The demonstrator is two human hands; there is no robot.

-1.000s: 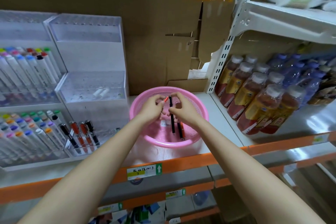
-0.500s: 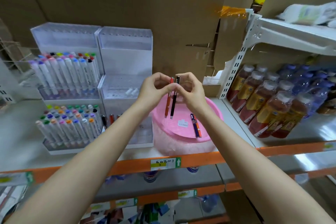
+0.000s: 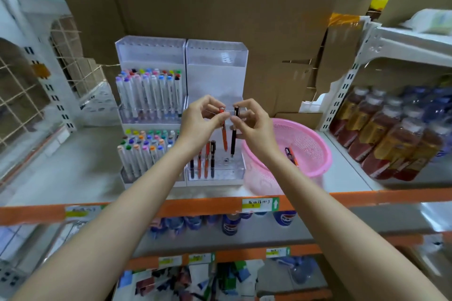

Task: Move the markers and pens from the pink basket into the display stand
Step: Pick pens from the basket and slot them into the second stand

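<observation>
My left hand pinches an orange pen near its top, held upright. Beside it, my right hand pinches a black pen the same way. Both pens hang tip down over the lower tier of the clear display stand; the black pen's tip is at the stand's holes. Several orange and black pens stand in that tier's left part. The pink basket sits to the right on the shelf, with two pens lying inside.
A second clear stand full of coloured markers stands to the left. Drink bottles fill the right shelf. Cardboard boxes rise behind the stands. The orange shelf edge runs in front, with more goods on lower shelves.
Both hands lifted the two pens out of the pink basket, carried them left, and now hold them over the stand's lower tier. My view has shifted left and back.
</observation>
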